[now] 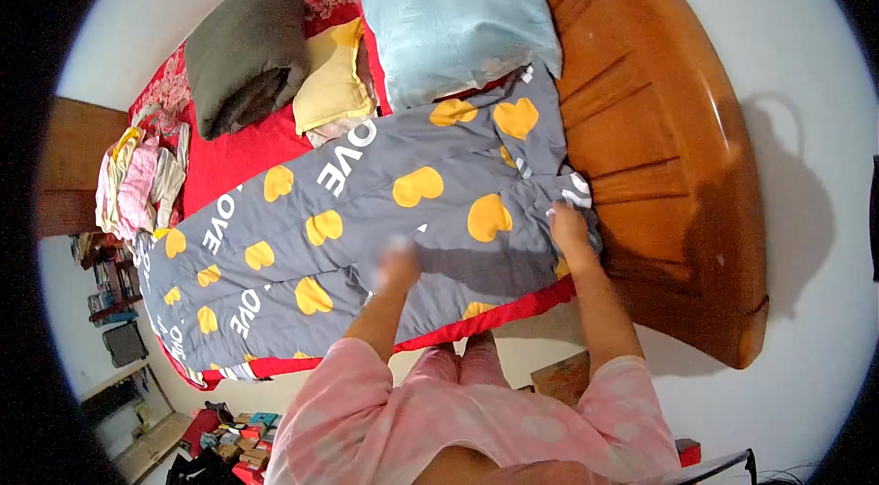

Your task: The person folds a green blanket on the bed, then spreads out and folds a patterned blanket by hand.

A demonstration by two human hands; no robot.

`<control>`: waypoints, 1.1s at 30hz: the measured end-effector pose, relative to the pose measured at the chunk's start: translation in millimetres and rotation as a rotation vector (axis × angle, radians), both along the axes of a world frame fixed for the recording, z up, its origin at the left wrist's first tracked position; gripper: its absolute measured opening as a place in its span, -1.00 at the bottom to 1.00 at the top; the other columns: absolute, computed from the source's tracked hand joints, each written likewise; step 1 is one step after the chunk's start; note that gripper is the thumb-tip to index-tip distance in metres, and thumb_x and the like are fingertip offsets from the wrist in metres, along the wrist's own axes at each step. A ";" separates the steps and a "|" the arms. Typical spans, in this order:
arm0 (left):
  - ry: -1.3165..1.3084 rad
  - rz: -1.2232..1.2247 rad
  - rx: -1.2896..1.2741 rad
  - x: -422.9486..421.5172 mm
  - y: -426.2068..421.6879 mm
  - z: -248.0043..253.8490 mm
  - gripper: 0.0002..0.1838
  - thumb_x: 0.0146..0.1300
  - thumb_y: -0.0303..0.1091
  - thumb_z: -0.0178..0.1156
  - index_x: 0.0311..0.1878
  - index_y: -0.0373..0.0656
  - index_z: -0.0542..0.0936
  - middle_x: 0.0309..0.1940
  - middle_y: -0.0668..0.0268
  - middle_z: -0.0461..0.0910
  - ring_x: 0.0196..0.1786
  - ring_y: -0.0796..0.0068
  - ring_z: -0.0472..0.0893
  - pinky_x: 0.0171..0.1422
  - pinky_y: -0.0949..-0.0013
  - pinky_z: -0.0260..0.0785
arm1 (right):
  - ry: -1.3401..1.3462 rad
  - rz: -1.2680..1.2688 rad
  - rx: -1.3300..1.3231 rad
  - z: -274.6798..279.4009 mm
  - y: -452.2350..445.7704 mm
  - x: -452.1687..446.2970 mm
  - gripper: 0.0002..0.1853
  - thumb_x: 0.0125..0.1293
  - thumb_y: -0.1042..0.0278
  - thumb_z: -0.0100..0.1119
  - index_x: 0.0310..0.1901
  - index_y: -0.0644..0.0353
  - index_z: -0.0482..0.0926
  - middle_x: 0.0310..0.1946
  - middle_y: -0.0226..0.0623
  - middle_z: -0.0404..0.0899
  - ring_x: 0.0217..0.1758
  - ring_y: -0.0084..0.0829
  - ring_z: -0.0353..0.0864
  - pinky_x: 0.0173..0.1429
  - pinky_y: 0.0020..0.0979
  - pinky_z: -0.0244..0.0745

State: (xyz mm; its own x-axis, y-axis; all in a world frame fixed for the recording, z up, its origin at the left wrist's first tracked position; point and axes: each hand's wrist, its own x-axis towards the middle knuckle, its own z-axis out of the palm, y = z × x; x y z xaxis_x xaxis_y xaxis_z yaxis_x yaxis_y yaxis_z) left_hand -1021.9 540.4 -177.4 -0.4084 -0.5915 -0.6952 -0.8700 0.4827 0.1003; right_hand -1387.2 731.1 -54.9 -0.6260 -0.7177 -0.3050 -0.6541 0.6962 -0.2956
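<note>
A grey comforter (366, 210) with yellow hearts and white "LOVE" lettering is spread over the bed. My right hand (569, 224) is closed on its edge beside the wooden headboard, where the cloth bunches up. Over the near middle of the comforter is my left hand (398, 267). Its fingers are smeared, so whether they grip the cloth does not show. Small folds run through the comforter close to this hand.
A light blue pillow (453, 13), a yellow pillow (334, 77) and a folded dark blanket (243, 54) lie on the red bedsheet (233, 164). Piled clothes (137, 178) sit at the far end. The wooden headboard (641, 137) borders the right; cluttered items (243, 439) stand lower left.
</note>
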 end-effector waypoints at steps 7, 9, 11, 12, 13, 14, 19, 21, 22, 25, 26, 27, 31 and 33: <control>-0.047 0.013 0.109 21.6 -15.0 -54.3 0.03 -0.01 0.08 0.36 0.43 0.61 -0.13 0.49 0.05 -0.29 0.42 -0.38 -0.06 0.28 -0.33 0.09 | 0.308 0.336 -0.229 19.1 -158.5 -65.9 -0.65 0.20 0.42 0.03 0.05 0.12 0.46 0.00 -0.18 0.45 0.10 -0.11 0.39 0.13 -0.17 0.35; -0.037 0.012 0.098 28.5 -13.8 -69.5 0.04 -0.03 0.08 0.38 0.43 0.60 -0.12 0.49 0.03 -0.27 0.41 -0.37 -0.02 0.29 -0.26 0.14 | 0.421 0.437 -0.177 -0.7 -196.7 -96.6 -0.58 0.13 0.42 0.13 0.08 0.12 0.44 0.09 -0.18 0.41 0.16 -0.13 0.34 0.22 -0.13 0.28; -0.009 0.001 0.091 24.9 -16.4 -55.5 0.05 -0.06 0.08 0.39 0.43 0.59 -0.10 0.48 0.00 -0.24 0.40 -0.36 0.02 0.29 -0.21 0.17 | 0.640 0.530 -0.157 -13.6 -229.9 -123.8 -0.54 0.10 0.41 0.15 0.10 0.09 0.43 0.12 -0.20 0.39 0.20 -0.15 0.32 0.27 -0.10 0.22; 0.010 -0.005 0.078 24.2 -15.7 -48.7 0.06 -0.07 0.08 0.40 0.43 0.58 -0.10 0.48 -0.01 -0.23 0.39 -0.35 0.04 0.29 -0.19 0.18 | 0.767 0.574 -0.178 -20.7 -242.7 -136.5 -0.53 0.10 0.39 0.14 0.12 0.08 0.42 0.13 -0.20 0.38 0.21 -0.15 0.31 0.28 -0.06 0.19; 0.039 -0.011 0.046 23.7 -12.3 -45.2 0.06 -0.08 0.08 0.40 0.43 0.58 -0.09 0.47 -0.01 -0.21 0.39 -0.35 0.06 0.29 -0.19 0.19 | 0.781 0.546 -0.029 -21.5 -254.4 -146.0 -0.62 0.19 0.33 0.00 0.09 0.06 0.44 0.16 -0.20 0.37 0.27 -0.18 0.27 0.29 -0.05 0.17; 0.021 -0.022 0.019 21.2 -9.9 -42.0 0.06 -0.07 0.08 0.40 0.43 0.57 -0.08 0.47 -0.02 -0.21 0.39 -0.35 0.06 0.29 -0.18 0.19 | 0.795 0.517 0.120 -22.3 -262.9 -153.0 -0.66 0.29 0.28 -0.13 0.06 0.04 0.46 0.19 -0.20 0.37 0.33 -0.21 0.22 0.29 -0.04 0.15; -0.044 -0.024 0.021 13.7 -8.5 -37.2 0.03 -0.04 0.06 0.37 0.43 0.53 -0.08 0.47 -0.04 -0.20 0.39 -0.37 0.04 0.30 -0.21 0.15 | 0.720 0.417 0.322 -24.6 -272.0 -153.9 -0.67 0.23 0.32 -0.03 0.03 0.11 0.45 -0.12 -0.15 0.56 0.08 -0.19 0.47 0.10 -0.14 0.22; 0.011 0.011 -0.012 25.2 0.4 -63.2 0.03 -0.03 0.05 0.36 0.43 0.52 -0.09 0.46 -0.05 -0.19 0.39 -0.38 0.02 0.31 -0.23 0.13 | 0.558 0.374 0.269 -25.0 -264.7 -147.4 -0.68 0.09 0.44 0.08 -0.06 0.14 0.48 -0.43 -0.22 0.62 -0.21 -0.15 0.59 -0.05 -0.18 0.25; 0.017 0.009 -0.022 25.9 0.5 -63.8 0.03 -0.03 0.05 0.36 0.43 0.52 -0.10 0.46 -0.05 -0.19 0.39 -0.38 0.02 0.30 -0.24 0.13 | 0.533 0.425 0.209 -16.0 -258.4 -137.5 -0.70 0.08 0.44 0.09 -0.09 0.15 0.49 -0.42 -0.19 0.62 -0.21 -0.15 0.58 -0.05 -0.18 0.25; -0.021 -0.026 0.011 14.1 -8.8 -35.0 0.01 -0.01 0.05 0.34 0.43 0.51 -0.08 0.46 -0.04 -0.17 0.39 -0.39 0.03 0.30 -0.25 0.15 | 0.434 0.539 0.097 30.3 -223.1 -94.7 -0.74 0.08 0.40 0.12 -0.14 0.16 0.50 -0.36 -0.16 0.60 -0.15 -0.16 0.54 0.00 -0.15 0.26; -0.022 -0.031 0.021 10.9 -10.4 -27.4 -0.01 0.00 0.05 0.34 0.43 0.50 -0.07 0.46 -0.03 -0.16 0.39 -0.39 0.03 0.29 -0.25 0.16 | 0.390 0.552 0.096 51.4 -208.9 -76.1 -0.76 0.12 0.35 0.13 -0.14 0.15 0.50 -0.33 -0.17 0.60 -0.09 -0.19 0.53 0.06 -0.11 0.26; 0.017 -0.010 0.010 14.2 -9.2 -31.0 -0.04 0.02 0.04 0.32 0.43 0.49 -0.05 0.46 -0.01 -0.16 0.38 -0.39 0.05 0.29 -0.24 0.17 | 0.369 0.556 0.045 63.2 -189.1 -61.4 -0.77 0.09 0.35 0.17 -0.18 0.16 0.50 -0.32 -0.18 0.59 -0.09 -0.19 0.52 0.07 -0.12 0.25; 0.069 -0.228 -0.006 50.3 -14.0 -109.5 -0.23 0.16 0.01 0.18 0.42 0.35 0.06 0.40 0.06 0.09 0.35 -0.24 0.18 0.22 -0.19 0.27 | 0.271 0.585 -0.107 93.6 -100.1 -20.9 -0.78 0.02 0.38 0.26 -0.28 0.18 0.49 -0.31 -0.18 0.56 -0.10 -0.16 0.48 0.08 -0.13 0.23; 0.042 -0.009 0.265 66.4 -39.9 -166.8 -0.31 0.24 0.01 0.07 0.41 0.23 0.11 0.31 0.08 0.26 0.33 -0.15 0.25 0.19 -0.18 0.28 | 0.200 0.554 -0.123 95.4 -56.0 -7.2 -0.78 -0.04 0.47 0.28 -0.33 0.22 0.47 -0.35 -0.17 0.52 -0.13 -0.15 0.45 0.10 -0.15 0.21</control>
